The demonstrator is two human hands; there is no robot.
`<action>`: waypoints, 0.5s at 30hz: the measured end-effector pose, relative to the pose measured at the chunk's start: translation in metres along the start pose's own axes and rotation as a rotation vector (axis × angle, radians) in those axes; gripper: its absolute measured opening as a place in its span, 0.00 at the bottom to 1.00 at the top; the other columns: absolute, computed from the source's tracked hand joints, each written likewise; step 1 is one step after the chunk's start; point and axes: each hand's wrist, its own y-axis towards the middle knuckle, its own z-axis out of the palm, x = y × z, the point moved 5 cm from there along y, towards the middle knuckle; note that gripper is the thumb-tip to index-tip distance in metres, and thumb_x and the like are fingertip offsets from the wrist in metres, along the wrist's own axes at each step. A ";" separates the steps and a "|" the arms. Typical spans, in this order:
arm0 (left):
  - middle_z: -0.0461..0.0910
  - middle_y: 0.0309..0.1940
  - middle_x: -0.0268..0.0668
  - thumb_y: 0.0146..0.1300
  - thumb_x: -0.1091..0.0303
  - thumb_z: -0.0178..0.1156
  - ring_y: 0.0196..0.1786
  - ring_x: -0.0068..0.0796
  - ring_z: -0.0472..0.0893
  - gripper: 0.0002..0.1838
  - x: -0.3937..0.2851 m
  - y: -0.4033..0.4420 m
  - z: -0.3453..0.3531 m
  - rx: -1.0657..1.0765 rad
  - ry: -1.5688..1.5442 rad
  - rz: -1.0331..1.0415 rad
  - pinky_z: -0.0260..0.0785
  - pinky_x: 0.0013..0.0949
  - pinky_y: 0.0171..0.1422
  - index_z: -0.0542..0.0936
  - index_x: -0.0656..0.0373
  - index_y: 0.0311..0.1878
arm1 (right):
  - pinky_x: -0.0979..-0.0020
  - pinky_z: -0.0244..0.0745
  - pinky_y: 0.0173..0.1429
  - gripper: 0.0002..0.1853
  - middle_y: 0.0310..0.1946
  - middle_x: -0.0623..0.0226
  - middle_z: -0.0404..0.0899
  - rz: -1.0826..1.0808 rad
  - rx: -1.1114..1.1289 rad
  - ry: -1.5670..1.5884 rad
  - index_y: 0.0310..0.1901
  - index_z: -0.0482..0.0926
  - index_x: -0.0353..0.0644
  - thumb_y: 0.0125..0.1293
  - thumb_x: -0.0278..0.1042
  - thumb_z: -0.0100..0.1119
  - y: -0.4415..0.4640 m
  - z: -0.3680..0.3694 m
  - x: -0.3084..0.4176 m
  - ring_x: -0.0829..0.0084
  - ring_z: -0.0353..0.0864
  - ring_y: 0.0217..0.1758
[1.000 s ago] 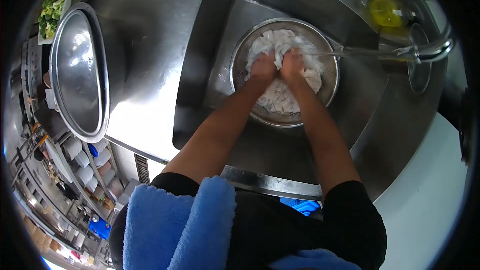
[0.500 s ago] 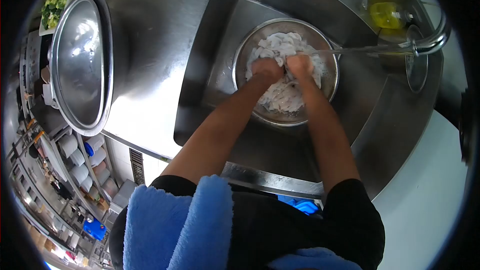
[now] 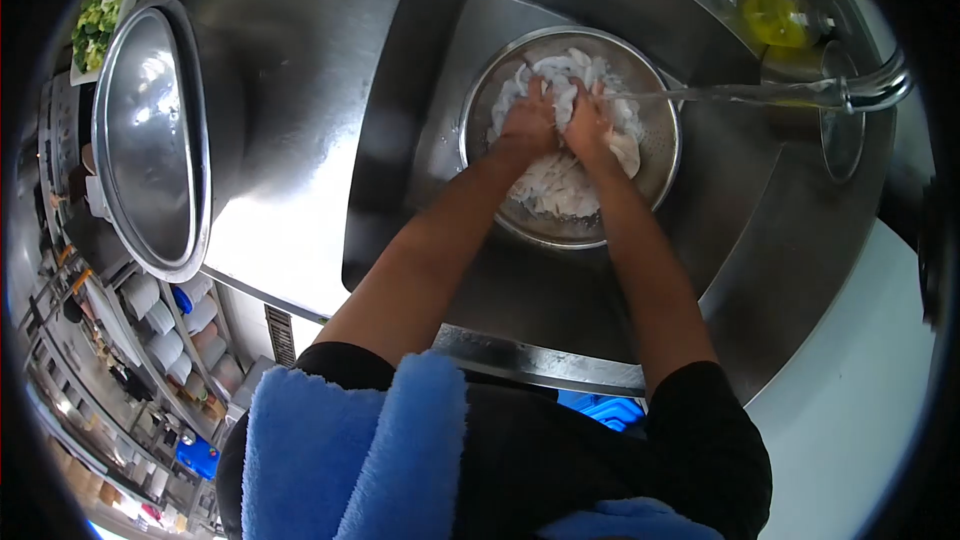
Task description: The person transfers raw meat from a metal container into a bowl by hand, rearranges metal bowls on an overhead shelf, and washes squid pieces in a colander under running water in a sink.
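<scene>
A round metal colander [image 3: 655, 165] with small holes in its wall stands in the sink, with a heap of wet white slices [image 3: 560, 188] inside; their exact kind I cannot make out. My left hand [image 3: 530, 125] lies on the left of the heap with its fingers stretched out among the slices. Close beside it, my right hand [image 3: 588, 128] has its fingers apart, pushed into the slices on the right. Some fingertips are hidden by the white pieces. A stream of water [image 3: 720, 94] runs from the faucet [image 3: 880, 88] into the colander near my right hand.
The steel sink [image 3: 420, 130] surrounds the colander. On the left counter lies a large oval metal tray [image 3: 150, 140], with chopped green vegetables [image 3: 103, 15] behind it. A bottle of yellow liquid [image 3: 775, 20] and a metal container [image 3: 843, 130] stand at the right.
Both hands have gone from closed fists in the slices to outstretched fingers. The slices have shifted under them. The view has moved slightly.
</scene>
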 end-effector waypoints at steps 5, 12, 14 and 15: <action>0.64 0.74 0.54 0.60 0.61 0.68 0.67 0.51 0.78 0.40 0.014 0.017 0.018 -0.043 0.033 -0.040 0.75 0.45 0.68 0.64 0.58 0.75 | 0.52 0.76 0.66 0.36 0.61 0.44 0.76 0.030 0.095 -0.085 0.71 0.69 0.45 0.60 0.37 0.67 0.007 0.034 -0.021 0.44 0.78 0.63; 0.85 0.55 0.47 0.63 0.62 0.63 0.58 0.46 0.85 0.20 0.004 0.027 0.009 0.011 0.114 -0.044 0.78 0.45 0.61 0.82 0.56 0.58 | 0.48 0.81 0.53 0.24 0.50 0.47 0.84 -0.061 -0.010 -0.124 0.60 0.75 0.46 0.61 0.35 0.66 0.030 0.072 -0.072 0.47 0.87 0.49; 0.87 0.51 0.46 0.62 0.62 0.63 0.57 0.43 0.86 0.14 0.002 0.027 0.013 0.035 0.117 -0.039 0.78 0.45 0.60 0.87 0.55 0.49 | 0.49 0.80 0.52 0.19 0.45 0.47 0.85 0.046 0.079 -0.161 0.54 0.79 0.44 0.61 0.38 0.66 0.031 0.051 -0.058 0.45 0.87 0.48; 0.88 0.50 0.45 0.62 0.62 0.62 0.56 0.42 0.87 0.12 -0.001 0.024 0.006 0.028 0.096 -0.046 0.79 0.45 0.59 0.88 0.55 0.45 | 0.49 0.80 0.51 0.17 0.43 0.47 0.86 0.100 0.119 -0.180 0.51 0.80 0.43 0.62 0.39 0.66 0.029 0.041 -0.054 0.45 0.87 0.47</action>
